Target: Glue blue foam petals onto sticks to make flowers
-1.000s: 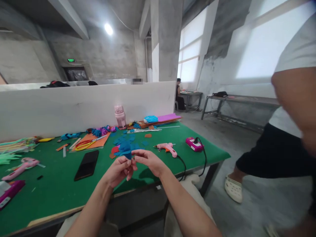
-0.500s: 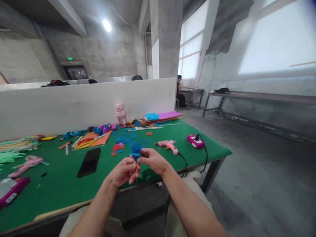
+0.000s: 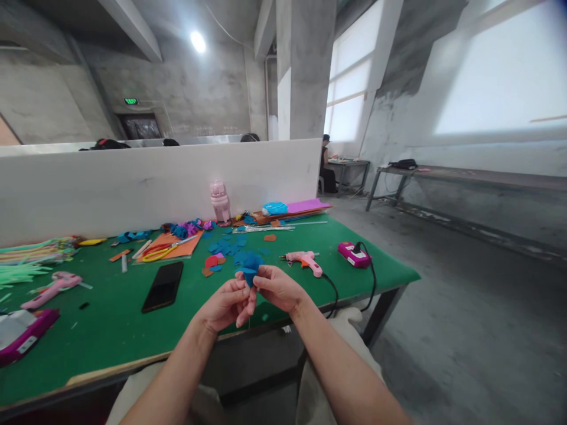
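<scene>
Over the table's front edge, both of my hands hold a small blue felt flower. My left hand pinches its lower end from below, and a thin stem seems to hang under the fingers. Thumb and fingers of my right hand close on the flower's right side. Behind the flower lie loose blue felt pieces and a red felt piece. To the right of my right hand rests a pink glue gun with a black cord.
On the green table lie a black phone, yellow-and-red scissors, a second pink glue gun and a purple power strip. A pink bottle stands by the white partition. Other people are beyond it.
The view has shifted slightly, so the table appears a little further right. Both hands keep hold of the blue flower, which now tilts differently and sits nearer the right fingers.
</scene>
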The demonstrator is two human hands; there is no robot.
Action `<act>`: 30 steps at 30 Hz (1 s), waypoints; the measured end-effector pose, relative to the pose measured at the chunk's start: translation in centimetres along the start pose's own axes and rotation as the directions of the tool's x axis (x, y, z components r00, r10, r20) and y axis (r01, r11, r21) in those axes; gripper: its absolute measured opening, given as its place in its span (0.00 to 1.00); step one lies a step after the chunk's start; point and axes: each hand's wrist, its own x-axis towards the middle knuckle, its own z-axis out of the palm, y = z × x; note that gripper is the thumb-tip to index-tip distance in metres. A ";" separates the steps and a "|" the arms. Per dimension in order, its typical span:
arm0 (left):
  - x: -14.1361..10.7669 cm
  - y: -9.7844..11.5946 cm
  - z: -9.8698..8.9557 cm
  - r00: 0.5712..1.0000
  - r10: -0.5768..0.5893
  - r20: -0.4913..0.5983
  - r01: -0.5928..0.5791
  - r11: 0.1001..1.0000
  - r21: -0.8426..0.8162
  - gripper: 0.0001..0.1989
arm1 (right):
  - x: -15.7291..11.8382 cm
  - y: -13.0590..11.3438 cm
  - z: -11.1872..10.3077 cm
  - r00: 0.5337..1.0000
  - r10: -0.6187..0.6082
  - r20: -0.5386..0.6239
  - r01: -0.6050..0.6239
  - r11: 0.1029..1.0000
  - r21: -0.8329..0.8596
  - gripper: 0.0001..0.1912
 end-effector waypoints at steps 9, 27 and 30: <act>0.0 0.9 0.2 0.970 0.062 -0.233 -0.012 0.978 0.208 0.08 | 0.3 -0.4 -0.6 0.986 -0.066 -0.152 0.032 0.977 -0.211 0.15; 0.7 1.1 0.3 0.614 0.602 -0.511 -0.065 0.684 0.727 0.09 | 0.3 -1.4 -0.6 0.945 -0.254 -0.208 0.147 0.895 -0.422 0.16; 0.6 1.1 0.0 0.532 0.681 -0.503 -0.031 0.609 0.792 0.09 | 0.4 -1.4 0.1 0.897 -0.274 -0.347 0.137 0.918 -0.372 0.11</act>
